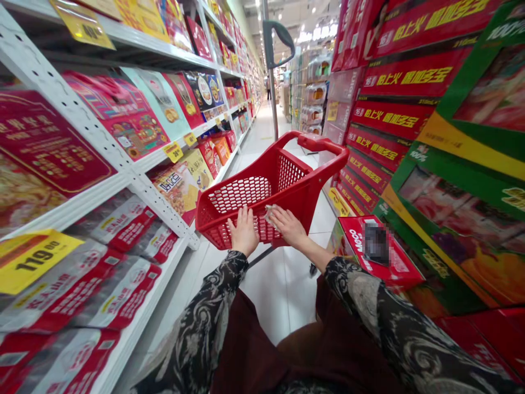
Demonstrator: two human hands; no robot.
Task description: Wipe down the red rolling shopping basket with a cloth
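Observation:
A red plastic shopping basket cart (pixel 241 205) with perforated walls stands tilted across the aisle in front of me. My left hand (pixel 245 232) lies against its near side wall, fingers stretched out and thumb apart, with nothing in it. Further right along the same wall, my right hand (pixel 290 227) presses a small crumpled whitish cloth or tissue (pixel 270 213) to the red plastic. Much of that cloth is hidden under the fingers. The basket's inside shows no goods. Its handle (pixel 324 143) rises at the upper right.
White shelving (pixel 159 175) with packaged food runs along the left. Stacked red drink cartons (pixel 381 117) and green fruit boxes (pixel 463 202) line the right. A dark blurred object (pixel 376 243) lies on a red box (pixel 404 268) there. Behind the cart stands a grey pole (pixel 270 98).

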